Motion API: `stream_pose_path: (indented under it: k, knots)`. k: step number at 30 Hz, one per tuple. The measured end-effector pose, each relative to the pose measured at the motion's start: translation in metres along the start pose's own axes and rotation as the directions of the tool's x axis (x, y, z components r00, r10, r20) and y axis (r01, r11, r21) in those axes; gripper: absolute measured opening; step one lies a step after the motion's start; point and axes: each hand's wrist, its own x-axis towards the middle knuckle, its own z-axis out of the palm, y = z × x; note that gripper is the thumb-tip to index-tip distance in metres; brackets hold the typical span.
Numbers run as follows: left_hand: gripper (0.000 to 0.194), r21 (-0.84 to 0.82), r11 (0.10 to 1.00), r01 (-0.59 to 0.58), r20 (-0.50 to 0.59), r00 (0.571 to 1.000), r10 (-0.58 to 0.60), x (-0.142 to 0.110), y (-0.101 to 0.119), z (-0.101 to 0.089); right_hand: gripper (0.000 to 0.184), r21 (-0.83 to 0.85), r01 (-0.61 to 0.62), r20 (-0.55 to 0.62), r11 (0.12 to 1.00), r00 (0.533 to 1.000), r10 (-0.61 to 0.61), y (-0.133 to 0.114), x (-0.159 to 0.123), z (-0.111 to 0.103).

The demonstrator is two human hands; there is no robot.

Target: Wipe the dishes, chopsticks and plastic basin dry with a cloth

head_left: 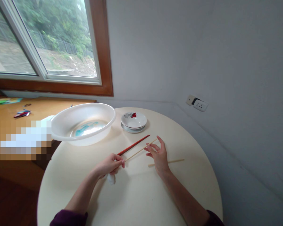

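A pale wooden chopstick [138, 152] slants above the round table between my two hands. My left hand [112, 164] pinches its lower end, fingers closed. Near the upper end, my right hand [159, 154] grips the same stick, a fingertip at its tip and the other fingers bent around it. Something white and soft-looking, perhaps a tissue or cloth [111, 179], shows beneath my left hand; whether that hand holds it is unclear. Red chopsticks [134, 144] lie just beyond, partly hidden by my left hand. More pale chopsticks [176, 161] rest on the table behind my right wrist.
A large translucent white basin [83, 138] stands at the table's back left. Stacked white dishes [134, 121], the top one with a red flower, sit at the back. A wooden desk [44, 108] adjoins on the left. The wall with a socket [200, 105] borders the right.
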Motion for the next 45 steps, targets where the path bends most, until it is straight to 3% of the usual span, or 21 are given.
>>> stream_pose_path:
  k: [7, 15, 22, 26, 29, 33, 36, 40, 45]
  knots:
    - [0.049, 0.035, 0.999, -0.007, -0.016, 1.000, 0.008, 0.002, -0.003, 0.001, 0.090, 0.021, 0.007, -0.003, 1.000, 1.000, -0.007, 0.000, -0.002, 0.007]
    - [0.048, 0.085, 0.996, -0.019, -0.063, 0.998, 0.025, 0.002, -0.003, -0.001, 0.088, 0.000, 0.107, -0.032, 0.994, 0.994, -0.107, 0.000, -0.007, 0.017]
    - [0.047, 0.024, 1.000, -0.005, -0.198, 0.980, 0.010, -0.003, 0.002, -0.008, 0.086, 0.049, 0.083, -0.038, 0.995, 0.996, -0.082, 0.013, 0.008, 0.023]
    - [0.044, -0.036, 0.998, -0.052, -0.337, 0.941, 0.037, -0.007, 0.004, -0.016, 0.084, 0.055, 0.009, -0.019, 0.998, 1.000, -0.008, 0.022, 0.014, 0.027]
    - [0.041, -0.040, 0.995, -0.090, -0.473, 0.879, 0.060, -0.009, 0.005, -0.021, 0.083, 0.034, 0.005, -0.014, 0.999, 1.000, -0.005, 0.025, 0.016, 0.028]
    - [0.038, 0.196, 0.976, -0.094, -0.562, 0.805, 0.190, -0.007, 0.004, -0.024, 0.083, 0.040, 0.012, -0.004, 0.999, 1.000, -0.011, 0.029, 0.017, 0.030]
    - [0.037, 0.344, 0.938, -0.052, -0.564, 0.787, 0.251, -0.003, 0.000, -0.027, 0.084, 0.058, -0.003, 0.005, 0.998, 1.000, 0.003, 0.033, 0.018, 0.031]
    - [0.034, 0.383, 0.924, 0.002, -0.604, 0.757, 0.249, 0.000, -0.003, -0.028, 0.088, 0.071, -0.027, 0.005, 0.997, 1.000, 0.027, 0.036, 0.018, 0.034]
    - [0.035, 0.327, 0.943, 0.053, -0.580, 0.800, 0.156, -0.005, 0.001, -0.025, 0.085, 0.079, -0.038, -0.010, 0.996, 0.999, 0.038, 0.037, 0.017, 0.037]
